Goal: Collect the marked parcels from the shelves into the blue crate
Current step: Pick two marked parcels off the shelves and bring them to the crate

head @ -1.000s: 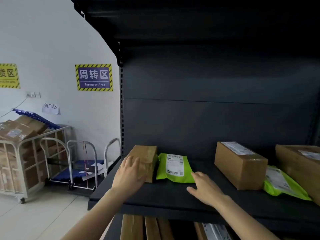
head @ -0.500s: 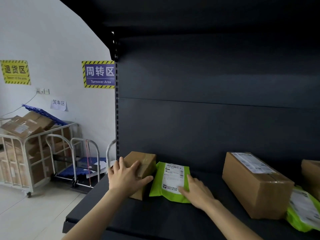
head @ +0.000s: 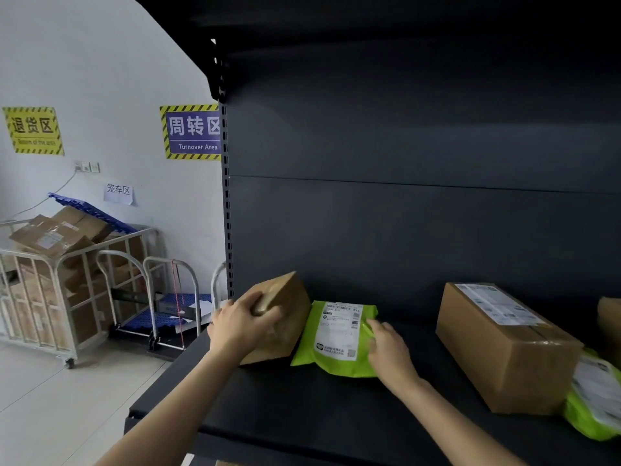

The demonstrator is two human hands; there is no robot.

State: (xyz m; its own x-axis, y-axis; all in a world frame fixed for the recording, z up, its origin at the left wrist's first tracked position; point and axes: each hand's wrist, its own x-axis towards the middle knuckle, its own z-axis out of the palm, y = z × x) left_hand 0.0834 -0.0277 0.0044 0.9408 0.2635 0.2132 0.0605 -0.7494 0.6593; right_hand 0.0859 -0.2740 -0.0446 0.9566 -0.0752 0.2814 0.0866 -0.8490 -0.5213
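On the dark shelf a small brown taped box is tipped up on its near edge. My left hand grips its near left corner, thumb on top. Leaning against the box's right side is a green mailer bag with a white label. My right hand pinches the bag's right edge. No blue crate is in view.
A larger cardboard box with a label stands on the shelf to the right, with another green bag and a further box at the frame edge. Left of the shelving are a wire cage cart of cartons and blue platform trolleys.
My left hand has closed on the small box and tilted it up. My right hand has moved from the bare shelf onto the green bag and taken its edge. The view has come closer.
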